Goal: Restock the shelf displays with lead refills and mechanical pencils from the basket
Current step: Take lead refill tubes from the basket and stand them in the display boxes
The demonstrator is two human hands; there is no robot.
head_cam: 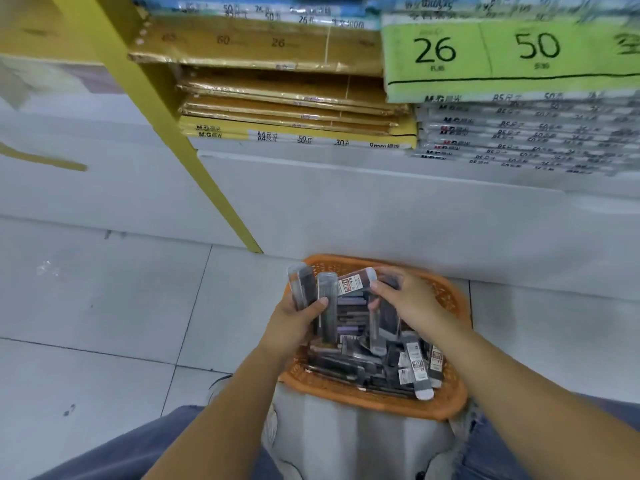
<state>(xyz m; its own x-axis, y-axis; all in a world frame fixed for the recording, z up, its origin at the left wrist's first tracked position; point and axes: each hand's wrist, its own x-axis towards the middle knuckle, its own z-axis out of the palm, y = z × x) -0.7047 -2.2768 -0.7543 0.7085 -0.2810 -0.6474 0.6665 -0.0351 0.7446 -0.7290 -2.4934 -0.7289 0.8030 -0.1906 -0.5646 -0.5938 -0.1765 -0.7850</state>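
An orange plastic basket [446, 400] sits on the floor against the white shelf base, between my knees. It is full of several slim dark lead refill packs [363, 362] with white labels. My left hand [294, 320] grips a small bunch of upright refill packs [311, 289] above the basket's left side. Over the middle of the basket, my right hand [405, 299] pinches another labelled refill pack [356, 280] that points toward the left hand's bunch. I see no mechanical pencils that I can tell apart.
A yellow shelf post [194, 161] slants down to the floor left of the basket. Above the white base, stacks of gold-wrapped paper packs [284, 95], a green pad [502, 53] marked 26 and 50, and clear-wrapped refill paper [519, 133] fill the shelf. Grey floor tiles [104, 306] lie to the left.
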